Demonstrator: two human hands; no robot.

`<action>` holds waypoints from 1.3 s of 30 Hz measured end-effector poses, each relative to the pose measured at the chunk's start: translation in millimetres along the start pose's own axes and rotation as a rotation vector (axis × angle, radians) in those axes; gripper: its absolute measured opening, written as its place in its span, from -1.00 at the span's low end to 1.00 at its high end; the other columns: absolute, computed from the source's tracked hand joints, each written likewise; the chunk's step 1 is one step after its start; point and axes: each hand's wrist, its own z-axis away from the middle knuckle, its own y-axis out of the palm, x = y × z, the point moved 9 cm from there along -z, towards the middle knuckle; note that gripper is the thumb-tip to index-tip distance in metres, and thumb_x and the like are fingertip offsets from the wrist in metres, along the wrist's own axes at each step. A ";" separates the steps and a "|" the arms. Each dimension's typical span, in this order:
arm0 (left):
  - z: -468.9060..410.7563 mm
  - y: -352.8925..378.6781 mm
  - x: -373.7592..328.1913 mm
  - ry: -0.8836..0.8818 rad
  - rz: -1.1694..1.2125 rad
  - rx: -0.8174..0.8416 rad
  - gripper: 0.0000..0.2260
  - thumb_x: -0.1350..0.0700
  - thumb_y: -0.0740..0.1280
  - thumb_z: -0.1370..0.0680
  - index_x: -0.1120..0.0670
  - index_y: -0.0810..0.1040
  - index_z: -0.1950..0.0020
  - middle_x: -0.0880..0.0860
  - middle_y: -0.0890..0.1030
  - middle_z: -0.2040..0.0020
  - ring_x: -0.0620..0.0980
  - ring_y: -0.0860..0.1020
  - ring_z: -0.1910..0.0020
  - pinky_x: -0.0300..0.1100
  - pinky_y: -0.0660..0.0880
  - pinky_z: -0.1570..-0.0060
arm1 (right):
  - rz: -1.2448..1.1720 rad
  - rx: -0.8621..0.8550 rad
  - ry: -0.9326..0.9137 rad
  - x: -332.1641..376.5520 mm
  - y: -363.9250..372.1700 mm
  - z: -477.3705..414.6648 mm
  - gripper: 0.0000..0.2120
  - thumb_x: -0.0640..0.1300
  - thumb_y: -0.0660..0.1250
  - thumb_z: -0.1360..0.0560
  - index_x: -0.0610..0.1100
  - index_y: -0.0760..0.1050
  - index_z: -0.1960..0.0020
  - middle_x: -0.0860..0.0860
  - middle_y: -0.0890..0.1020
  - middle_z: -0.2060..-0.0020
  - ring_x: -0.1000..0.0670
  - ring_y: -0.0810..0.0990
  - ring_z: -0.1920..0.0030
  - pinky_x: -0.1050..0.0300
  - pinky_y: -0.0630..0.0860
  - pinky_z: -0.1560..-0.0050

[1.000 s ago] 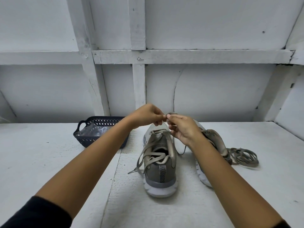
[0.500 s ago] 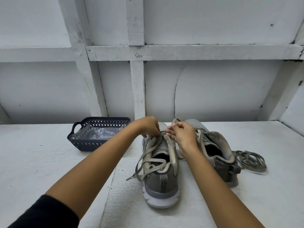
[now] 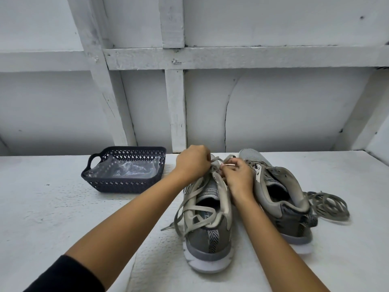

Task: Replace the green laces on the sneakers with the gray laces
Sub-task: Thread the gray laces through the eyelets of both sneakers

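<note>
Right of the dark mesh basket [image 3: 124,183], the left hand [image 3: 192,163] curls round the pale gray lace [image 3: 217,159] at the near sneaker's [image 3: 208,239] toe-end eyelets, and the right hand [image 3: 237,175] pinches it too. It looks soft, limp and light, best taken by its stiff tip. An unlaced sneaker [image 3: 284,209] and a coiled greenish lace [image 3: 328,205] lie further right.

Soft, even, cool light; faint shadows; sharp focus; wide-angle edge bowing.

1 head-worn wide-angle view, facing forward and down, near the table [image 3: 63,218]
</note>
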 end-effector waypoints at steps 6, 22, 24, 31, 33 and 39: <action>-0.6 5.1 12.7 -0.022 0.173 0.073 -0.88 0.14 0.36 -0.46 0.12 0.67 0.08 0.13 0.67 0.08 0.09 0.59 0.03 -0.14 0.51 0.08 | 0.024 0.023 -0.016 -0.9 3.1 -0.9 -0.74 -0.44 0.29 -0.48 -0.15 0.40 0.28 -0.10 0.50 0.41 0.25 0.46 0.59 0.43 0.38 0.53; 3.2 22.6 14.2 -0.043 0.212 0.320 -0.86 0.16 0.37 -0.45 0.11 0.69 0.04 0.10 0.67 0.06 0.03 0.58 0.07 -0.17 0.51 0.00 | 0.231 0.032 -0.098 -1.9 1.3 -2.6 -0.70 -0.37 0.38 -0.40 -0.07 0.44 0.39 0.05 0.54 0.42 0.06 0.48 0.31 0.19 0.43 0.20; 4.4 24.3 16.2 -0.061 0.285 0.301 -0.87 0.17 0.39 -0.45 0.13 0.69 0.06 0.12 0.67 0.10 -0.02 0.54 0.17 -0.20 0.48 0.07 | 0.272 0.061 -0.109 0.5 3.3 -1.5 -0.69 -0.35 0.40 -0.39 -0.05 0.45 0.42 0.06 0.55 0.42 0.06 0.49 0.30 0.18 0.42 0.17; 6.5 29.1 16.9 -0.076 0.297 0.259 -0.87 0.15 0.38 -0.44 0.10 0.69 0.08 0.13 0.67 0.08 0.03 0.56 0.09 -0.15 0.49 0.00 | 0.472 0.147 -0.069 5.8 8.0 2.7 -0.84 -0.23 0.33 -0.48 -0.22 0.67 0.20 -0.11 0.66 0.27 0.04 0.52 0.18 0.17 0.40 0.16; 6.5 30.4 17.5 -0.087 0.272 0.261 -0.87 0.16 0.36 -0.44 0.10 0.69 0.09 0.13 0.67 0.08 0.07 0.57 0.03 -0.14 0.49 -0.01 | 0.501 0.193 -0.032 7.1 8.3 8.3 -0.61 -0.09 0.26 -0.55 -0.05 0.57 0.44 -0.04 0.54 0.42 0.00 0.47 0.24 0.15 0.33 0.23; 13.3 23.6 18.3 -0.113 0.373 0.315 -0.85 0.21 0.31 -0.49 0.18 0.56 0.27 0.09 0.44 0.43 -0.01 0.35 0.42 -0.30 0.32 0.47 | 0.348 0.373 -0.004 4.7 20.8 40.9 -0.67 0.07 0.29 -0.52 -0.07 0.53 -0.22 0.01 0.59 -0.11 0.03 0.53 -0.16 0.14 0.41 -0.25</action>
